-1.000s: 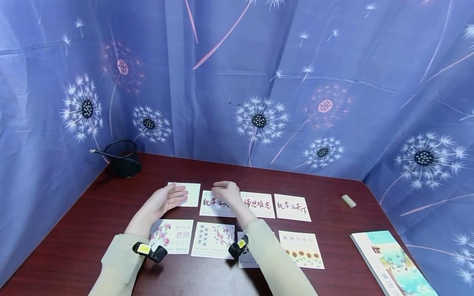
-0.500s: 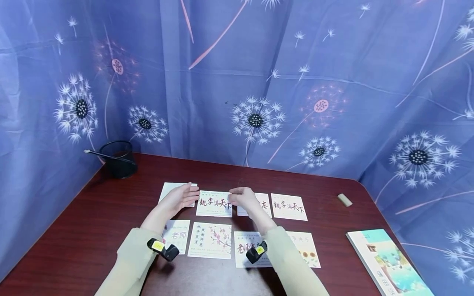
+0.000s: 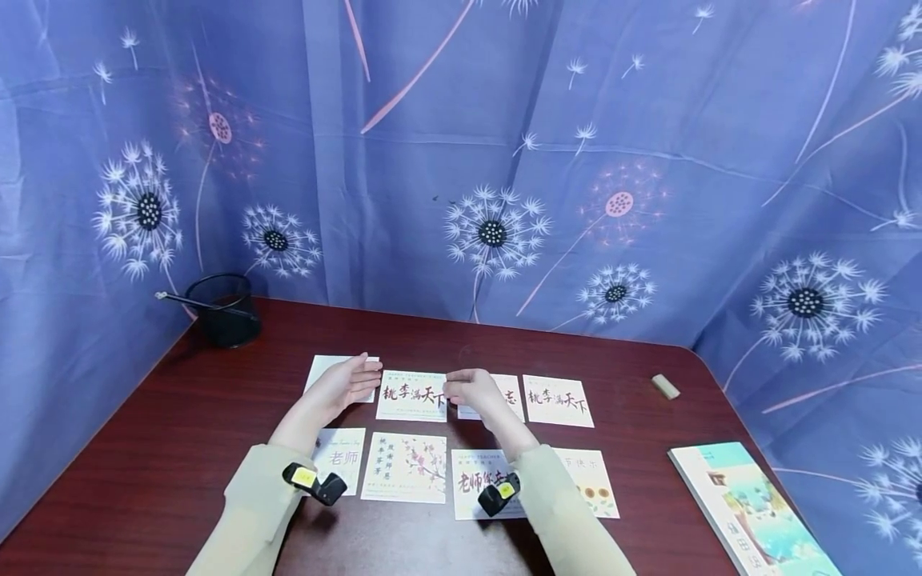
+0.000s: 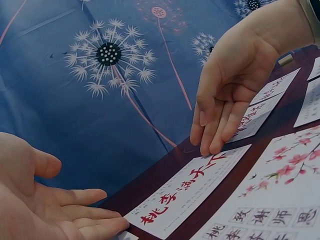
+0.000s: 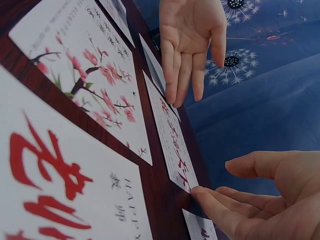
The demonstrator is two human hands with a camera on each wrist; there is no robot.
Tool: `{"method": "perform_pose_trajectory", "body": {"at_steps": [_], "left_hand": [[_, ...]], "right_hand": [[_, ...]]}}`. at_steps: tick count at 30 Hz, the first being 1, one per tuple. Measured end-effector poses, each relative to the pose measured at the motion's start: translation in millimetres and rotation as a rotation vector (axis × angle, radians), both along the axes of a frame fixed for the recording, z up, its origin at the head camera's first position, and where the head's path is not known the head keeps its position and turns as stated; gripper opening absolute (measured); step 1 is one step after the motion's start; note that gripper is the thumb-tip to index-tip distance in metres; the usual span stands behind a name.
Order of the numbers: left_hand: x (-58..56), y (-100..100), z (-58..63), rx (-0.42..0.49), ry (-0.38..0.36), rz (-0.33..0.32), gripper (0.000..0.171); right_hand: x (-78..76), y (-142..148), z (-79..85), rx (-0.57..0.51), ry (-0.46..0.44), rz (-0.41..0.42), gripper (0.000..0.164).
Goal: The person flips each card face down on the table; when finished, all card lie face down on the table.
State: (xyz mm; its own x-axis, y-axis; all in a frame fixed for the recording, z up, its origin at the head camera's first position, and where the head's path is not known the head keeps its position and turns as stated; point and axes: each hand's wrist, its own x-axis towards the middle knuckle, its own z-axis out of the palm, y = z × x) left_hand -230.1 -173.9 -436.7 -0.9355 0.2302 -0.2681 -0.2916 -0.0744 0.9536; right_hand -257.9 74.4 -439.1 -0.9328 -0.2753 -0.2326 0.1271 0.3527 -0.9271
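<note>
Both hands flank a white card with red brush lettering (image 3: pixel 410 396), second from left in the back row. My left hand (image 3: pixel 337 394) is at its left edge with fingers extended, over a plain white card (image 3: pixel 322 368). On the opposite side, fingertips of my right hand (image 3: pixel 479 394) are at the right edge, partly covering another lettered card (image 3: pixel 510 396). In the right wrist view, a right fingertip meets the card's corner (image 5: pixel 182 177). Left fingertips lie at the near end in the left wrist view, where the lettered card (image 4: pixel 182 192) stays flat on the table.
In front lie a pink-flower card (image 3: pixel 346 458), a blossom card (image 3: pixel 405 468), a red-lettered card (image 3: pixel 471 464) and a sunflower card (image 3: pixel 594 480). Another lettered card (image 3: pixel 558 402) ends the back row. Around them are a black pen holder (image 3: pixel 226 316), an eraser-like block (image 3: pixel 665 387) and a book (image 3: pixel 749 508).
Both hands have moved right from a second ago: the left to the lettered card's left edge, the right off its face to its right edge. Over the last half second they barely move.
</note>
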Motion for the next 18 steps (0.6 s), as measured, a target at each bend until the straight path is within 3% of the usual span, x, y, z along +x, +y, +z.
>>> {"method": "perform_pose_trajectory", "body": {"at_steps": [6, 18], "left_hand": [[-0.7, 1.1, -1.2, 0.012, -0.006, -0.011, 0.059], [-1.7, 0.5, -5.2, 0.122, -0.022, 0.068, 0.055]], "right_hand": [[0.8, 0.4, -2.8, -0.018, -0.001, -0.014, 0.038], [2.3, 0.9, -5.6, -0.032, 0.007, -0.032, 0.036]]}}
